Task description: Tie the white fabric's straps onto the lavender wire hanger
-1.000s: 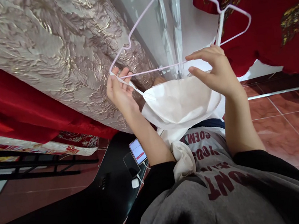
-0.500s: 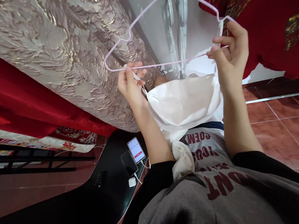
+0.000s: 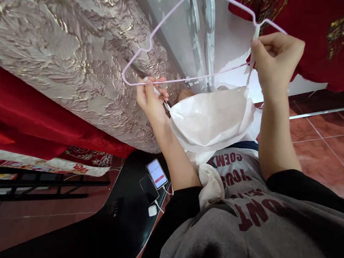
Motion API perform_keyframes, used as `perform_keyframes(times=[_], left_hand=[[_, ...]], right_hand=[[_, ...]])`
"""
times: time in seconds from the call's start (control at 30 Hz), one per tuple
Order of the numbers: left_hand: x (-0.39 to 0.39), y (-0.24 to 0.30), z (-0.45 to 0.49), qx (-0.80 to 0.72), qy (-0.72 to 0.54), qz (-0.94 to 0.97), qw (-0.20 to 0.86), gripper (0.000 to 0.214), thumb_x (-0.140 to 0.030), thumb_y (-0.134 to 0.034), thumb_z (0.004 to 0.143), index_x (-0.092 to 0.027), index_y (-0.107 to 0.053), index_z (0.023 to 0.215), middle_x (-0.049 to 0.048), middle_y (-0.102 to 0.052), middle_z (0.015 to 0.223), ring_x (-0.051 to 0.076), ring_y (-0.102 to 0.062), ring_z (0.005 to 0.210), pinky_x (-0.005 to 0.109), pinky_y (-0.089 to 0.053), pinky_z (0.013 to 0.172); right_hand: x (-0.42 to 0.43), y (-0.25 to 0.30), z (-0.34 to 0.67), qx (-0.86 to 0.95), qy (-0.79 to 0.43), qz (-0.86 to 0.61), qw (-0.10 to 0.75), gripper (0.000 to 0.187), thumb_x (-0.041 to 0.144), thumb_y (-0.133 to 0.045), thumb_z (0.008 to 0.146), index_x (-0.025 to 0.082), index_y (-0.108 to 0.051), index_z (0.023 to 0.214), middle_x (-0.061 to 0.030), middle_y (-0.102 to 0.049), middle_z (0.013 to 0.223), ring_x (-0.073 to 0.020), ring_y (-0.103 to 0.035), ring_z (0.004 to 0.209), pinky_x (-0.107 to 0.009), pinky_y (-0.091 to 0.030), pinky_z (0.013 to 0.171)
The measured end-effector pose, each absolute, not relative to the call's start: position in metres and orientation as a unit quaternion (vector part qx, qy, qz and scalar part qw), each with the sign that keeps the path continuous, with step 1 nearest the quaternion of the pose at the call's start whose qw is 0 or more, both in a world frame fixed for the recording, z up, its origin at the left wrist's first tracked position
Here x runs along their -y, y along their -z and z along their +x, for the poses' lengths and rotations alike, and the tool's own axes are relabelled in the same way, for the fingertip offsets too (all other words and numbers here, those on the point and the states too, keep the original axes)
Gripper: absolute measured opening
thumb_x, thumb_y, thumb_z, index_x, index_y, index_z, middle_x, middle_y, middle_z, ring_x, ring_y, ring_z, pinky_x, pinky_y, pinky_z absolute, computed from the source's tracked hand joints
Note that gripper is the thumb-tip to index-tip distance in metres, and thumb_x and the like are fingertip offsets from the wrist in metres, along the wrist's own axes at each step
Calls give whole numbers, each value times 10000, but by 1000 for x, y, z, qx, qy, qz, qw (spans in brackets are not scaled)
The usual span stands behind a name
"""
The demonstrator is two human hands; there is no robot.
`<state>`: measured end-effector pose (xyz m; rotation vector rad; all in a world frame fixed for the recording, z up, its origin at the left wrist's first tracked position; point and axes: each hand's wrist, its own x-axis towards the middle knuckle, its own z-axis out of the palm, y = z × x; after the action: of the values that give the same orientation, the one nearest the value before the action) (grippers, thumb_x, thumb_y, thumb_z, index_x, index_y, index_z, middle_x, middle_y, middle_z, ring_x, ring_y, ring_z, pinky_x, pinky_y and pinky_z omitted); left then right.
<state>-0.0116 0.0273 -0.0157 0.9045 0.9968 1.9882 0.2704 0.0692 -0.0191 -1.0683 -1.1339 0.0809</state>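
Observation:
A pale pink clothes hanger [image 3: 171, 14] stretches across the upper middle, its hook cut off by the top edge. Below it hangs a white garment [image 3: 211, 117] with thin straps, spread over my lap. My left hand [image 3: 152, 95] is closed, pinching one strap against the hanger's bottom bar near its left corner. My right hand [image 3: 277, 56] pinches the other strap [image 3: 256, 33], which runs up to the hanger's right notch. The right fingers are curled and partly hidden behind the thumb.
A crinkled, shiny beige fabric [image 3: 80, 65] hangs at left beside red cloth [image 3: 10, 96]. Sequined red fabric [image 3: 315, 32] hangs at right. On a black bench [image 3: 79, 240] lie a lit phone [image 3: 156, 174], a dark phone [image 3: 149, 189] and a small white case [image 3: 152, 210]. Red tiles [image 3: 326, 154] cover the floor.
My right hand has moved right and slightly up, off the hanger's bottom bar, and its fingers have closed on the strap at the right notch. My left hand has hardly moved.

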Motion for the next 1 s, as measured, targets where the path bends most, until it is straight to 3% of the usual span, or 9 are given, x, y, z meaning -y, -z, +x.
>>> perform_keyframes(times=[0.2,0.27,0.33,0.43,0.6,0.8,0.9,1.0], left_hand=[[-28,20,-12,-400,-761,366,357,280,-411,-686,1135,-271,-656,895,53,-818,976,165,-547,583,330,-435,568],[-28,21,-12,-394,-762,365,363,286,-376,-668,1150,-279,-653,881,54,-826,973,162,-529,571,335,-417,554],[-28,20,-12,-384,-768,363,363,305,-321,-644,1168,-281,-646,865,44,-820,940,156,-501,558,337,-396,551],[-27,18,-11,-374,-774,358,366,332,-237,-591,1196,-268,-636,869,23,-791,888,140,-471,555,325,-374,557],[-24,16,-9,-364,-773,343,390,384,-133,-471,1222,-235,-614,881,-1,-757,830,121,-429,559,309,-345,562],[-26,17,-12,-373,-772,355,374,363,-132,-535,1185,-247,-629,854,19,-770,859,139,-452,531,320,-358,549],[-28,17,-11,-380,-772,353,368,358,-168,-575,1187,-239,-626,840,20,-765,850,131,-443,532,307,-361,550],[-28,16,-9,-385,-772,344,371,342,-217,-641,1176,-223,-625,834,29,-763,860,123,-454,533,304,-374,554]], right_hand=[[-70,15,285,562,-26,-485,669,128,385,-672,957,347,-615,849,-79,-684,835,-279,-602,826,-571,-557,897],[-68,9,287,589,-47,-493,639,145,411,-687,961,341,-608,862,-87,-697,870,-296,-628,873,-595,-564,938],[-66,4,287,602,-64,-505,615,153,435,-717,935,337,-614,878,-74,-705,844,-285,-646,845,-566,-588,880],[-65,1,285,573,-51,-507,642,198,480,-751,894,344,-609,910,-54,-701,772,-273,-655,803,-536,-603,803],[-61,0,283,589,-87,-494,634,236,547,-768,918,338,-661,893,-98,-737,872,-334,-672,970,-637,-577,989],[-32,-36,272,605,-209,-417,645,69,321,-748,899,344,-760,835,-74,-766,945,-315,-724,933,-642,-647,1028],[-45,-46,270,596,-267,-319,687,215,244,-693,882,364,-818,1009,-27,-809,1121,-319,-787,1133,-588,-653,1176],[-75,-36,281,536,-250,-240,770,341,195,-634,841,344,-812,1090,2,-820,1177,-299,-808,1231,-577,-617,1273]])
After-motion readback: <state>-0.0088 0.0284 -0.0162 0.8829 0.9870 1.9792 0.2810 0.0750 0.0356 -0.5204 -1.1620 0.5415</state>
